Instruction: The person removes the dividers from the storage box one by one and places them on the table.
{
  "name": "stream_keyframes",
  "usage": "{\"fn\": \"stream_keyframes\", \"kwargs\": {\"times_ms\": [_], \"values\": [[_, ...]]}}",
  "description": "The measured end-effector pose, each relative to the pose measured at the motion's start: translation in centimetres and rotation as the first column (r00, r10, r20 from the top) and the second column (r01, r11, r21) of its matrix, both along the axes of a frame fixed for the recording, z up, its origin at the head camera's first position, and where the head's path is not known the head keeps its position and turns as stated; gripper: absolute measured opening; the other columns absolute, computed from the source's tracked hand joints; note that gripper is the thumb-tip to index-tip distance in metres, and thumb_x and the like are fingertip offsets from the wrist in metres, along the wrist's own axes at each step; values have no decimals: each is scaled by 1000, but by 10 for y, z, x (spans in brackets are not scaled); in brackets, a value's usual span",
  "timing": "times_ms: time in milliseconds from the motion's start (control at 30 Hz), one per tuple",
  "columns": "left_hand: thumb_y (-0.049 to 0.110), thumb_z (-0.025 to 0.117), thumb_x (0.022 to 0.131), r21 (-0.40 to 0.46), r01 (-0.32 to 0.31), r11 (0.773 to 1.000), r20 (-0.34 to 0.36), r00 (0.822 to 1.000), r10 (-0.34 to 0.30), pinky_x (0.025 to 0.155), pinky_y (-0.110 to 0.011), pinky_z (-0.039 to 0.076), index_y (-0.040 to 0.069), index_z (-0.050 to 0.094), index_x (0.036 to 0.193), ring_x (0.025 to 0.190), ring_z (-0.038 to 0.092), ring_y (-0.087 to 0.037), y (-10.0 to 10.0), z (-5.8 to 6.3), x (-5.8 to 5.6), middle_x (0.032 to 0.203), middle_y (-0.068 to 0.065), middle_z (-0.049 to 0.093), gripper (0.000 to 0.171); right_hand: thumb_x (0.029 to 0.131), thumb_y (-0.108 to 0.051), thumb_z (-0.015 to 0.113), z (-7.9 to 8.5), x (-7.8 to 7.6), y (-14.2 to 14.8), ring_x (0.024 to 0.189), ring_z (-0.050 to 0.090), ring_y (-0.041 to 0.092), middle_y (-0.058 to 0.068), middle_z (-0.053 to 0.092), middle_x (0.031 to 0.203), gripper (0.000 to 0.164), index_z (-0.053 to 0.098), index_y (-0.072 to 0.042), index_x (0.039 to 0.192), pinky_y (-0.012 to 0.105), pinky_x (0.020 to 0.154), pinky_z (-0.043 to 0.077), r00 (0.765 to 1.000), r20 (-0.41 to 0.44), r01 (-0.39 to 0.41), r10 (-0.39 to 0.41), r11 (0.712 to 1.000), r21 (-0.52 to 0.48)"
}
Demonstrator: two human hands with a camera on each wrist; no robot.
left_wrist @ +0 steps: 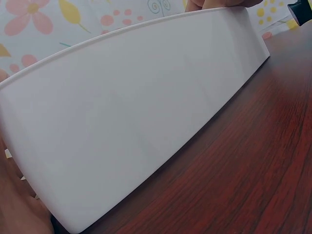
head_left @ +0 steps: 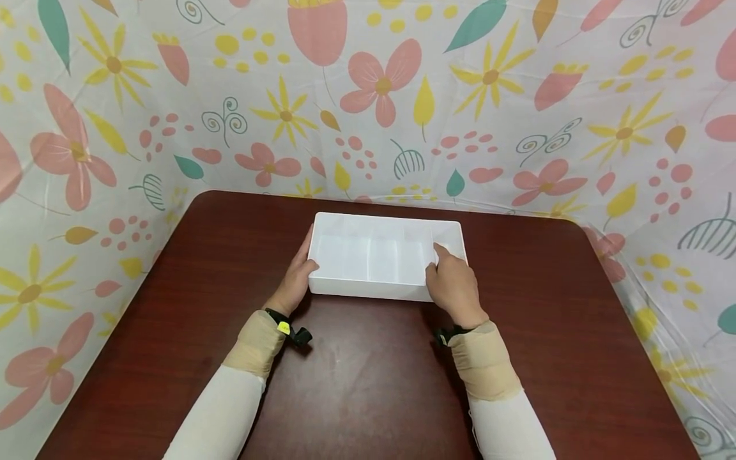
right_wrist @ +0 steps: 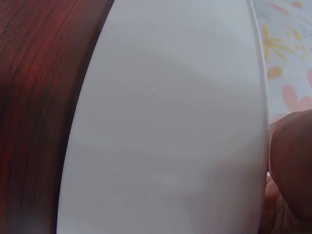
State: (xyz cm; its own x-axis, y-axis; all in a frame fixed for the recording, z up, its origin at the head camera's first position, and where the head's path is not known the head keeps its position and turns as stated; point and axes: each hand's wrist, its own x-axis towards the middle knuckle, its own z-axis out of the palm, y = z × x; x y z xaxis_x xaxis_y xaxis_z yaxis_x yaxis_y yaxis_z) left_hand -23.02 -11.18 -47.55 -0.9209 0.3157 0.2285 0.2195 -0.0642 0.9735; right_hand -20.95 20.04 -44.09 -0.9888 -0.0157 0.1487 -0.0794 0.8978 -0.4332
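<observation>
A white, shallow divided box point(head_left: 374, 291) with several compartments sits on the dark brown table. At its left end my left hand point(head_left: 294, 281) holds the box, thumb at the front corner and fingers along the outer side. Over the front right corner lies my right hand point(head_left: 454, 284), its index finger stretched into the rightmost compartment and its thumb inside the rim. The other right fingers are mostly hidden. Both wrist views are largely filled by the box's smooth front wall point(left_wrist: 131, 112), with part of the right hand above the rim in the right wrist view.
The glossy wooden table point(head_left: 368, 383) extends around the box on all sides. A white cloth with pink, yellow and green floral prints point(head_left: 382, 86) hangs behind and beside the table. Dark straps with small devices point(head_left: 299, 335) sit on both wrists.
</observation>
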Motion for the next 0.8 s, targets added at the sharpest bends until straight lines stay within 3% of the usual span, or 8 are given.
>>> {"fn": "stream_keyframes", "kwargs": {"times_ms": [167,467,600,700,800], "values": [[-10,32,80,6,2,1000,-3,1000,-2,113,-49,5,7,2,155,141,0,-14,0,0,0,161,-7,-1,83,92,-14,46,1,0,0,56,51,27,8,52,54,48,49,4,137,48,55,48,1000,-12,-1,1,1000,-12],[-10,32,80,12,3,1000,5,1000,-3,113,-49,5,7,3,155,141,1,-14,0,-2,0,161,-7,0,82,93,-14,45,0,2,1,53,49,26,10,52,55,47,50,4,137,45,52,46,1000,-21,-6,5,1000,-24],[-8,32,81,17,-6,1000,-5,1000,6,113,-49,5,12,5,156,141,3,-10,-1,-14,-7,161,-1,3,83,93,-13,45,1,2,1,49,45,23,8,52,56,46,51,4,135,39,46,41,999,-49,-9,7,998,-58],[-8,32,81,11,-10,1000,-18,1000,10,113,-50,6,11,5,156,141,3,-11,-1,-13,-6,161,-3,3,82,91,-11,46,2,2,1,46,44,20,8,54,59,45,53,5,133,36,42,38,996,-90,-13,4,995,-101],[-10,32,81,-3,-7,1000,-13,1000,7,113,-51,6,6,4,155,142,3,-16,-1,0,0,161,-8,2,81,91,-9,46,2,1,2,44,44,18,8,55,61,44,54,5,132,33,40,37,992,-124,-16,-2,989,-144]]}}
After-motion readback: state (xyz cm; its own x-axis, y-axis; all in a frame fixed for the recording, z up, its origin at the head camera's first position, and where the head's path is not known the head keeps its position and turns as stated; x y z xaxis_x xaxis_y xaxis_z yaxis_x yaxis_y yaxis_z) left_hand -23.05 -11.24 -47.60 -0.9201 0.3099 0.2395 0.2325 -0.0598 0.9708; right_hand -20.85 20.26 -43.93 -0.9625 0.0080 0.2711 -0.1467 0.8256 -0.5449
